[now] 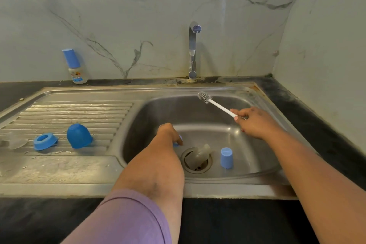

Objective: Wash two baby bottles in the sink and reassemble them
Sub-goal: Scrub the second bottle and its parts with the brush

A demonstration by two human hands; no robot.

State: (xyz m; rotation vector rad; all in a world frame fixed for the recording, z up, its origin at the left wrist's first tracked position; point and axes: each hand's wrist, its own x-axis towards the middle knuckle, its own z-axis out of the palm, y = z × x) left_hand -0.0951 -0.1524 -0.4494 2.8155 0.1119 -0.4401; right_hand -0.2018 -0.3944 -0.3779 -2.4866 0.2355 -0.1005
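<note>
My left hand (170,133) reaches down into the steel sink (263,156), fingers closed on a small blue part (179,140) that is mostly hidden. My right hand (255,123) holds a white-handled bottle brush (214,104) above the basin, bristles pointing toward the tap. A clear bottle body (200,155) lies tilted in the drain. A light blue cap (226,157) stands beside it on the basin floor. On the drainboard lie a blue ring (45,141), a darker blue cap (79,135) and a clear teat (15,140). An assembled bottle (74,66) stands against the wall.
A chrome tap (193,51) rises behind the basin, with no water visible. The ribbed drainboard (75,111) fills the left side. Dark countertop (320,117) borders the sink on the right and at the front, with marble wall behind.
</note>
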